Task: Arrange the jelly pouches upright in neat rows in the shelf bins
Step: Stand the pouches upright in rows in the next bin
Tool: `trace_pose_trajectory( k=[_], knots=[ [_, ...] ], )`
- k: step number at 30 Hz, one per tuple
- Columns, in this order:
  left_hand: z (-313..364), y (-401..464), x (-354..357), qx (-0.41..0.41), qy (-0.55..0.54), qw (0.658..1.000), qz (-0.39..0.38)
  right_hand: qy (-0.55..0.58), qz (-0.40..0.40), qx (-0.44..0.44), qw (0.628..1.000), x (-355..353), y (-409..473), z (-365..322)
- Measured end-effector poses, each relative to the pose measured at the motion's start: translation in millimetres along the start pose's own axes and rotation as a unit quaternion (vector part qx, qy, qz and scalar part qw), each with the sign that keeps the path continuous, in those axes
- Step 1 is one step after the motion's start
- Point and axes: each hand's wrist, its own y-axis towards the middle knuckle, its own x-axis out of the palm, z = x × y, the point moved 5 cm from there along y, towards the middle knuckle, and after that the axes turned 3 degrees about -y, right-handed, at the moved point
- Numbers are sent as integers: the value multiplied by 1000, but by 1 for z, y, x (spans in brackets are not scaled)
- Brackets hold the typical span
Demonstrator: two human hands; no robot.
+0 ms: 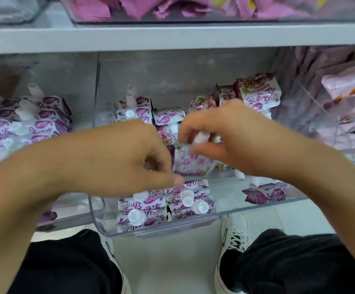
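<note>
jelly pouch (191, 162) hangs over the clear bin (100, 217), its white spout pinched by the right hand (221, 132). left hand (130, 158) curls beside it; whether it grips anything i cannot tell. upright pouches (164, 206) line the bin's front edge.

Middle bin (100, 219) on shelf (172, 39), between left bin (66, 200) and right bin (331, 132). Standing pouches (164, 206) in rows at front of middle bin. More pouches (257, 92) at back right, one lying pouch (265, 193) at front right. Left hand (130, 158) and right hand (219, 134) over middle bin, close together, held pouch (191, 162) between them. Top bin (151, 18) on shelf above. Shoes (234, 232) on floor under bin
</note>
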Motion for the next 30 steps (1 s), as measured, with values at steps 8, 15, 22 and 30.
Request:
trace_pose_trajectory(
  k=[8,15,22,30],
  knots=[
    [-39,25,2,7,90,992,85,34,60,48,996,-25,-8,30],
    [-29,43,25,29,84,993,79,-102,-91,116,984,21,-5,40],
    [-28,47,32,51,43,996,56,-55,2,70,996,2,1,41],
    [-53,18,-28,25,-37,983,180,-46,-36,-2,998,20,16,25]
  ],
)
